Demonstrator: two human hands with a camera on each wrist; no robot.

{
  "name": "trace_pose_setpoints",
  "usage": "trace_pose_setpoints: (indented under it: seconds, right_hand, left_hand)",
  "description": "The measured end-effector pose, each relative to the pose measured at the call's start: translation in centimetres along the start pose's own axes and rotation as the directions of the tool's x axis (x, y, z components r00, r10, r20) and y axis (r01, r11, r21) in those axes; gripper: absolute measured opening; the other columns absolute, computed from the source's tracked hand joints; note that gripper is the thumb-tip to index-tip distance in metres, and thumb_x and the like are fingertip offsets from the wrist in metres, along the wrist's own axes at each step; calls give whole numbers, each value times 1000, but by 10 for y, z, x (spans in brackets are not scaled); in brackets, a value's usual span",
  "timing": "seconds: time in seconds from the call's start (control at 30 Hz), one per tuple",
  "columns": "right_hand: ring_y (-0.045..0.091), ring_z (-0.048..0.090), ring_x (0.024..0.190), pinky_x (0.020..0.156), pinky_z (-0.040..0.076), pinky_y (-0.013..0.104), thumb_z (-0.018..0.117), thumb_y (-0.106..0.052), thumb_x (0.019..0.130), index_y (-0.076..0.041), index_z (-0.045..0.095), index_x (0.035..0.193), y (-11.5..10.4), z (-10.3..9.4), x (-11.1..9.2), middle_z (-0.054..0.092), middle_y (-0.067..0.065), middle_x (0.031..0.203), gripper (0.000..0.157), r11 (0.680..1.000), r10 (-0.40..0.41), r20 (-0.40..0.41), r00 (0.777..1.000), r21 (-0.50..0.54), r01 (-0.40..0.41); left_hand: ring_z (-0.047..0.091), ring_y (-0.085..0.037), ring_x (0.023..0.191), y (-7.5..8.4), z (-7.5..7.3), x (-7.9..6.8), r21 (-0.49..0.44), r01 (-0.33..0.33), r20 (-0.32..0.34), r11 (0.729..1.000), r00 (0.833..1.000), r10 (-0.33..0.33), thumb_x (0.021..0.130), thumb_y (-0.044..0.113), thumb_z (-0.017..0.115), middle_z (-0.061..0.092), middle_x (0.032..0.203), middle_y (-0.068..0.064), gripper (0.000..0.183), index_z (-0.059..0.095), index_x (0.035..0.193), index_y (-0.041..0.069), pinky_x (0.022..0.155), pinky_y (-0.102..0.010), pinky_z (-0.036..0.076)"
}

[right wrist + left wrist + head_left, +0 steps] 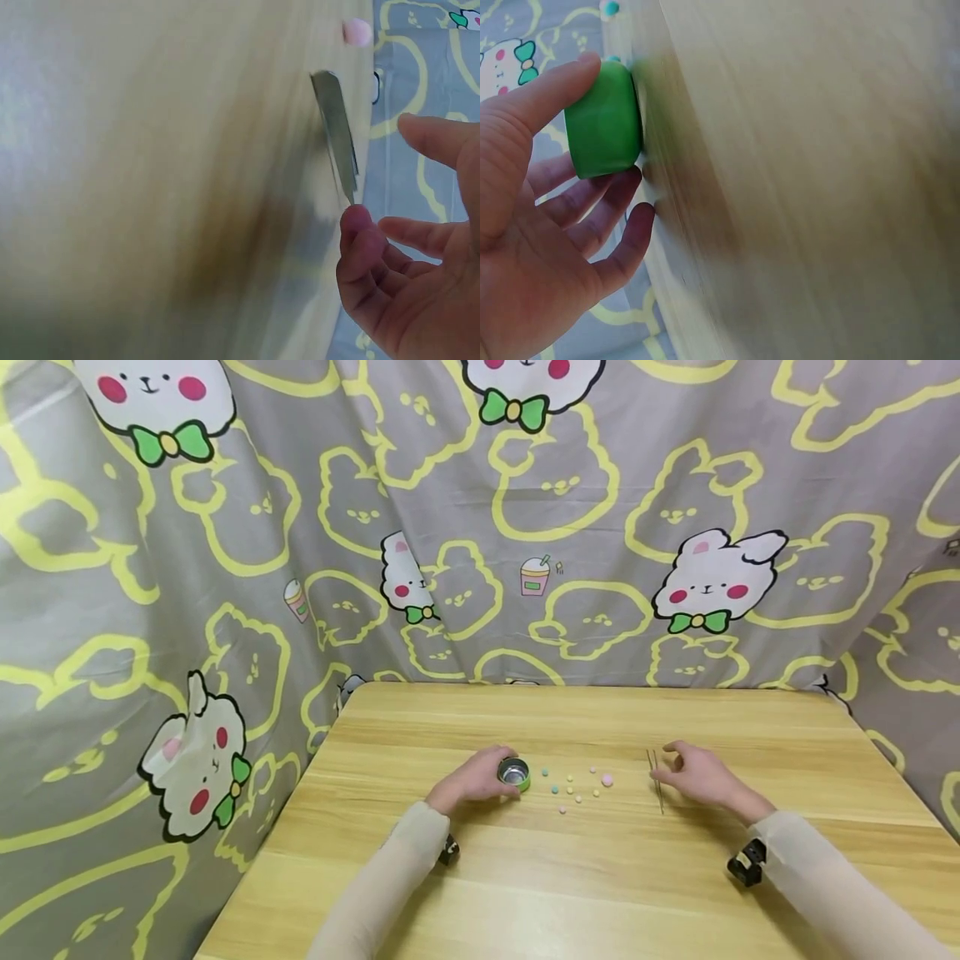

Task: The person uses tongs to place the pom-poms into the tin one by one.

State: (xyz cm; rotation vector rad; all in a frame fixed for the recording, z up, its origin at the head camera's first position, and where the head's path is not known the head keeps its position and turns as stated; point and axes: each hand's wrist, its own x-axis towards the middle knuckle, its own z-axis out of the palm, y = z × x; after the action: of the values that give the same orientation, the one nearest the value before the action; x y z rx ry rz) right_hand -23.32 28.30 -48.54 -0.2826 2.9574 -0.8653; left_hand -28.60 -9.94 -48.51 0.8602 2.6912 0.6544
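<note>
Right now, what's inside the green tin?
The head view shows a shiny metal floor inside the green tin; I make out no contents. The near inner wall is hidden behind the rim.

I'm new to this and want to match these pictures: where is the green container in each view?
Head: the green container is below centre, slightly right, held in the left hand.
Left wrist: upper left, its green side showing.
Right wrist: not in it.
Shared landmark: the patterned curtain, in all three.
</note>
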Motion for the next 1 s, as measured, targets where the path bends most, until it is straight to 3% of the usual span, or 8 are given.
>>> trace_pose_setpoints:
  seconds: [0.4, 0.73, 1.0]
  right_hand:
    - [16, 49, 66, 61, 42, 32, 74, -29, 80, 14, 47, 124, 4, 13, 5, 55, 3, 78, 67, 1000, 6, 36, 999, 18, -7]
    - [16, 47, 62, 57, 37, 32, 70, -24, 84, 9, 48, 127, 6, 16, 11, 53, 2, 74, 58, 998, 29, 64, 998, 58, -33]
    - [16, 46, 61, 57, 37, 31, 70, -19, 82, 6, 53, 124, 7, 17, 16, 53, 3, 73, 51, 998, 28, 40, 999, 57, -30]
  left_hand:
    - [54, -15, 103, -2, -1, 3, -19, 0, 7, 1000, 1000, 0, 75, 31, 81, 59, 112, 0, 57, 55, 121, 10, 92, -32, 41]
    - [53, -16, 106, -1, -1, 0, -6, 9, 14, 1000, 1000, -9, 77, 32, 79, 58, 114, -1, 56, 55, 122, 10, 93, -33, 41]
    - [53, -16, 105, -1, -1, 0, -13, 10, 12, 1000, 1000, -9, 77, 32, 79, 59, 113, 0, 56, 55, 122, 10, 92, -32, 41]
